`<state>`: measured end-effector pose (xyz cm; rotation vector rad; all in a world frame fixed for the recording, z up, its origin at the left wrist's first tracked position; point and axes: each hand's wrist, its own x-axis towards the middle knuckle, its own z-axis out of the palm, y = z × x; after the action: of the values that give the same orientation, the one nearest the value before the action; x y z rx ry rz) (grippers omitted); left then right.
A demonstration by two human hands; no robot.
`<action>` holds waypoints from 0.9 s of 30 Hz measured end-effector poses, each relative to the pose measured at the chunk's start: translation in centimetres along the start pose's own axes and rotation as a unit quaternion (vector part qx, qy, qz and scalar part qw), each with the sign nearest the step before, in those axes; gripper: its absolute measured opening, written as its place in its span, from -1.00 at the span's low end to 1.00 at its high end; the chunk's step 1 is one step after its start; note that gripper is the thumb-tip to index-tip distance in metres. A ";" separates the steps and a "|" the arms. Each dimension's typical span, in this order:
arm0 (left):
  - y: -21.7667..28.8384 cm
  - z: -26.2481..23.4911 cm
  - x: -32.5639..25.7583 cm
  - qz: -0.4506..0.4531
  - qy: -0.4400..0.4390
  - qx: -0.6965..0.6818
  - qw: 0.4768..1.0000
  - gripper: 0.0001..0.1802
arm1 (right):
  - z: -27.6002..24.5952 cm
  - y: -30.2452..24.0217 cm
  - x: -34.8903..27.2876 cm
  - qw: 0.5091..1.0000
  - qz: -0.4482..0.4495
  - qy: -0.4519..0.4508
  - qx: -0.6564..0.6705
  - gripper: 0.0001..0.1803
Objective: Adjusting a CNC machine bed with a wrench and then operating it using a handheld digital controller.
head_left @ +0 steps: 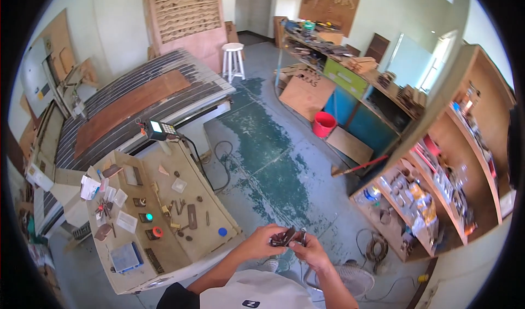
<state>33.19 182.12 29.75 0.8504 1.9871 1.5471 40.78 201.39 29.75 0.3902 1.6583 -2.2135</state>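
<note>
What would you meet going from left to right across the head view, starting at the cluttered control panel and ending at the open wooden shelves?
Control panel → white stool → left hand → small dark piece held in both hands → right hand → red bucket → wooden shelves.

I see open floor ahead of both hands. Cluttered control table crowds the left; shelf unit blocks the right; fan sits just below.

Dark, matt wooden piece; worn, dusty console top; rough concrete floor with patchy green paint.
</note>
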 end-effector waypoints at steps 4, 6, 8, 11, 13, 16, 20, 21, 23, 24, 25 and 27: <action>0.4 -2.0 8.3 0.008 0.077 -0.017 0.997 -0.47 | -3.8 -6.2 7.8 0.998 -0.035 -0.012 -0.046 -0.82; -0.2 -2.9 12.9 -0.016 0.125 -0.067 0.990 -0.49 | -6.3 -8.5 12.4 0.995 -0.065 -0.031 -0.076 -0.84; -1.2 -3.8 18.3 -0.047 0.161 -0.084 0.982 -0.54 | -9.3 -10.6 17.3 0.992 -0.079 -0.019 -0.098 -0.82; -0.8 -5.5 27.6 -0.085 0.158 -0.138 0.974 -0.55 | -14.9 -14.8 24.1 0.979 -0.136 -0.033 -0.149 -0.82; -2.8 -6.7 33.9 -0.070 0.171 -0.159 0.970 -0.53 | -17.5 -18.9 28.1 0.978 -0.125 -0.045 -0.162 -0.81; -3.0 -9.5 42.9 -0.047 0.189 -0.265 0.944 -0.52 | -21.1 -25.1 35.9 0.971 -0.163 -0.048 -0.167 -0.76; -2.9 -14.5 51.7 -0.010 0.253 -0.470 0.846 -0.50 | -22.7 -34.6 45.5 0.910 -0.251 -0.079 -0.320 -0.72; -2.9 -15.8 53.6 -0.021 0.261 -0.478 0.838 -0.50 | -22.1 -37.4 47.4 0.909 -0.249 -0.089 -0.323 -0.75; -3.2 -19.6 57.9 0.049 0.274 -0.521 0.807 -0.47 | -21.9 -41.0 53.0 0.894 -0.266 -0.124 -0.337 -0.75; -3.4 -21.4 60.0 0.047 0.280 -0.523 0.804 -0.47 | -22.0 -42.5 55.7 0.877 -0.296 -0.147 -0.350 -0.74; -3.5 -23.2 62.0 0.064 0.285 -0.523 0.801 -0.47 | -22.0 -43.9 58.4 0.877 -0.292 -0.153 -0.350 -0.74; -5.1 -26.7 65.5 0.082 0.291 -0.521 0.799 -0.46 | -21.8 -46.0 63.5 0.847 -0.317 -0.153 -0.398 -0.76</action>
<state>-31.68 210.57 31.61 0.0548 0.9762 2.7831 -36.06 227.12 37.02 -0.7871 2.5153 -1.5431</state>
